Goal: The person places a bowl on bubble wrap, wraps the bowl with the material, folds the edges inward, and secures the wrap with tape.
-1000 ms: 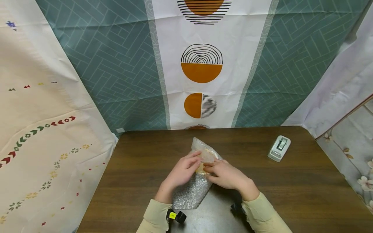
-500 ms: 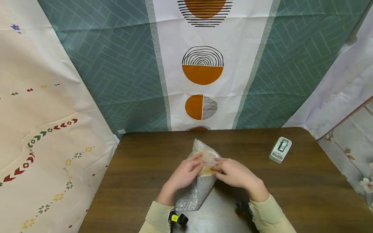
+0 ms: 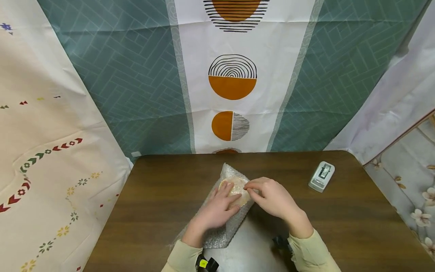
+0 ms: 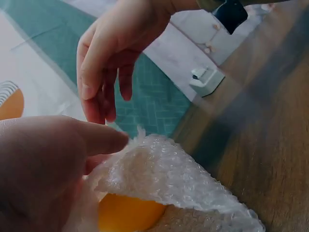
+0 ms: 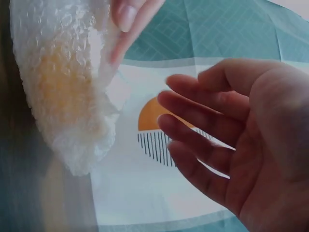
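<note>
A sheet of clear bubble wrap (image 3: pixel 229 172) lies folded over a round yellow-orange thing (image 4: pixel 130 212); its kind is hidden by the wrap. My left hand (image 3: pixel 219 207) rests on the wrap with its fingers spread over the round thing. In the left wrist view its thumb lies along the top fold, while the other fingers are mostly hidden. My right hand (image 3: pixel 270 196) hovers at the right side of the wrap. The right wrist view shows this hand (image 5: pixel 241 125) apart from the bubble wrap (image 5: pixel 63 96), its fingers loosely bent around nothing.
A small white device (image 3: pixel 321 176) with a grey inset stands at the back right of the brown wooden table (image 3: pixel 163 189). A shiny grey surface (image 3: pixel 251 245) lies under the near end of the wrap. Patterned cloths hang behind and beside the table.
My left hand has flattened and spread over the wrapped round thing, and the wrap covers more of it. My right hand has lifted from the wrap.
</note>
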{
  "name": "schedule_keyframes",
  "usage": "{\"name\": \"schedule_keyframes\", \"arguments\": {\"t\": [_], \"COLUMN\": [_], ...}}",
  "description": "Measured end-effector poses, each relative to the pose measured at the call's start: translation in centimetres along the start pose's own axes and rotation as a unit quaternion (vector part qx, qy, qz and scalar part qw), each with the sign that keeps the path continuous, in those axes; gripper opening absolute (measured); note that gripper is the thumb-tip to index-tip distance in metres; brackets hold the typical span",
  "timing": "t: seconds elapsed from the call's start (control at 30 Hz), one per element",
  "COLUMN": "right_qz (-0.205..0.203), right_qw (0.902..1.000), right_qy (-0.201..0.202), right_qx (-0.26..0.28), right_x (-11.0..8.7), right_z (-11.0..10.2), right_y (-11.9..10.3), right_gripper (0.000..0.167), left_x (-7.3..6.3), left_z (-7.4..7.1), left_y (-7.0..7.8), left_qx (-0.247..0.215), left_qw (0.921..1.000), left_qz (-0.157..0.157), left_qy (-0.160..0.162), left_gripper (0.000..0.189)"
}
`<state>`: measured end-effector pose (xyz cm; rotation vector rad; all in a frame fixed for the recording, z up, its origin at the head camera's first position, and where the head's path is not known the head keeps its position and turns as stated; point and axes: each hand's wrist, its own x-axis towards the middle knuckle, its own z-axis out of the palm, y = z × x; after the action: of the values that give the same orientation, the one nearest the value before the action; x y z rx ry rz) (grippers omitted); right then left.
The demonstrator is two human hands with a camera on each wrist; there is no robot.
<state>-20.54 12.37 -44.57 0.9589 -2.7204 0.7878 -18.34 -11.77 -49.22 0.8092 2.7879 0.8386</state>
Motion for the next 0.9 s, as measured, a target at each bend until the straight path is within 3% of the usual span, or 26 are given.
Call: {"name": "schedule_keyframes", "arguments": {"t": [0.17, 0.4, 0.53, 0.7, 0.9], "right_qz": [-0.016, -0.032, -0.042, -0.05, -0.027], "right_qw": [0.9988, 0.9985, 0.9978, 0.9976, 0.997], "right_qy": [-0.044, -0.045, -0.049, -0.044, -0.059], "right_qx": [-0.013, -0.009, -0.013, -0.022, -0.04], "right_x": [0.1, 0.3, 0.1, 0.5, 0.7], "right_z": [0.6, 1.3, 1.9, 2.7, 3.4], "right_y": [-0.1, 0.2, 0.5, 0.8, 0.7], "right_gripper": [0.021, 0.023, 0.024, 0.022, 0.018], "left_x": [-0.3, 0.0, -0.1, 0.2, 0.5], "left_z": [0.1, 0.2, 0.5, 0.3, -0.2], "left_y": [0.3, 0.3, 0.1, -0.4, -0.9], "left_qx": [0.008, 0.018, -0.003, -0.042, -0.079], "left_qw": [0.9993, 0.9991, 0.9986, 0.9986, 0.9968], "left_qz": [-0.01, -0.009, -0.009, 0.002, 0.004], "left_qy": [-0.036, -0.036, -0.052, -0.034, -0.007], "left_gripper": [0.056, 0.06, 0.06, 0.054, 0.026]}}
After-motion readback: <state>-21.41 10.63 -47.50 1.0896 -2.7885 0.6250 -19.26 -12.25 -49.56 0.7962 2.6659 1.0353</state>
